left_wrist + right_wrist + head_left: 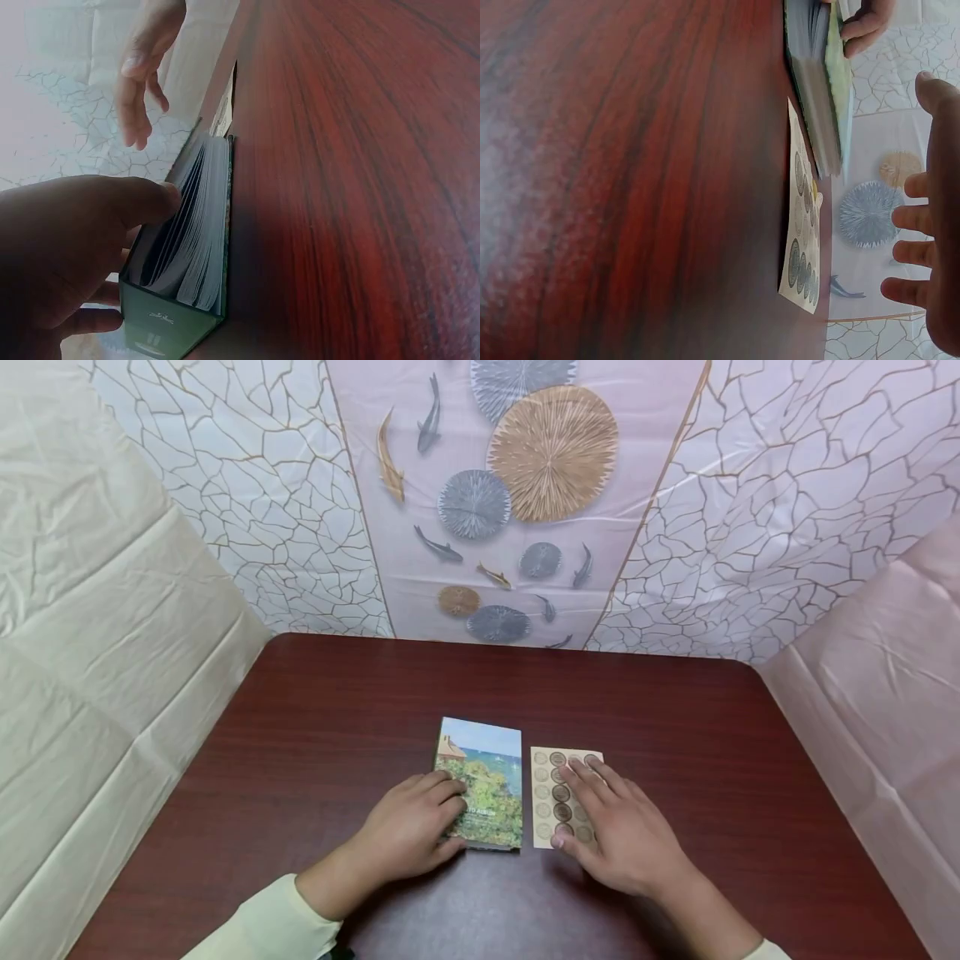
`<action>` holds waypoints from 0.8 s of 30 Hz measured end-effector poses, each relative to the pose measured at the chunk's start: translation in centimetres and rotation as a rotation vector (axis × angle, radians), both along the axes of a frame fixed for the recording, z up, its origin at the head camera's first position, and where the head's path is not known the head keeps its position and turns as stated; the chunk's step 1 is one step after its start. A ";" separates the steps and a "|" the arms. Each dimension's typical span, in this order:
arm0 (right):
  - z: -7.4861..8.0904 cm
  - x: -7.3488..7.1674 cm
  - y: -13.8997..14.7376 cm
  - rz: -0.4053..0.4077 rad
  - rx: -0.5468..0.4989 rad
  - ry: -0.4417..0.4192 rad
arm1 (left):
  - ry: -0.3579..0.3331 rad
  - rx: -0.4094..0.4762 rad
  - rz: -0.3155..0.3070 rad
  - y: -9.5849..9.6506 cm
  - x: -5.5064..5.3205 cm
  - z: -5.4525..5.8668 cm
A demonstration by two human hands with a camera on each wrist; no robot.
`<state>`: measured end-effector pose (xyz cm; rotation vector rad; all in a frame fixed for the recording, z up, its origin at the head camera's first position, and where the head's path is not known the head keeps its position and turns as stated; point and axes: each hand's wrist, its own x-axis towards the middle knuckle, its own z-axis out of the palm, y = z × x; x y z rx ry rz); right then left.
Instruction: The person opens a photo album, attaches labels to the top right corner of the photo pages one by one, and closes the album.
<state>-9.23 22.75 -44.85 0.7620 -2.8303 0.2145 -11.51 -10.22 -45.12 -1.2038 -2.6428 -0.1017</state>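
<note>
A thick album [487,777] with a painted seaside cover and "ALBUM" lettering lies closed on the table. My left hand [416,822] rests on its left side, fingers on the cover and thumb by the near edge. In the left wrist view, the album's pages [202,232] and green spine [161,319] face the camera. To the album's right lies a cream sheet [542,802] with rows of round brown, coin-like prints. Over this sheet hovers my right hand [626,835], fingers extended and hiding part of it; the right wrist view shows a gap between them.
The dark red-brown table [337,710] has rounded far corners. Behind it hangs a patterned cloth [555,585] with fish and round shapes. Pale cloth walls [112,710] stand along both sides. A small yellow spot [817,196] shows beside the sheet's far edge.
</note>
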 end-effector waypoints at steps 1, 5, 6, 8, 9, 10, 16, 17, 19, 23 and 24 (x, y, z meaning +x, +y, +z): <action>-0.1 0.1 0.0 0.001 -0.003 -0.001 | 0.006 0.003 -0.001 -0.1 0.0 0.0; -0.3 0.2 0.0 0.007 -0.005 -0.008 | 0.018 0.030 -0.013 -0.3 0.1 0.1; -0.3 0.2 0.0 0.009 -0.005 -0.009 | 0.021 0.037 -0.017 -0.4 0.1 0.1; -0.4 0.2 0.0 0.011 -0.004 -0.012 | 0.027 0.054 -0.028 -0.5 0.1 0.1; -0.5 0.2 0.0 0.011 -0.004 -0.012 | 0.031 0.064 -0.033 -0.6 0.1 0.1; -0.6 0.2 0.0 0.011 -0.004 -0.012 | 0.036 0.074 -0.040 -0.7 0.1 0.1; -1.2 0.4 -0.5 0.045 -0.014 -0.033 | 0.054 0.137 -0.056 -1.1 0.1 -0.1; -1.3 0.4 -0.6 0.056 -0.014 -0.036 | 0.054 0.144 -0.056 -1.2 0.1 -0.1; -1.5 0.4 -0.9 0.080 -0.012 -0.041 | 0.055 0.156 -0.059 -1.3 0.1 0.0; -1.8 0.7 -1.7 0.120 -0.013 -0.053 | 0.059 0.189 -0.067 -1.5 0.1 -0.1; -1.8 0.7 -1.9 0.131 -0.012 -0.058 | 0.058 0.201 -0.069 -1.5 0.1 -0.1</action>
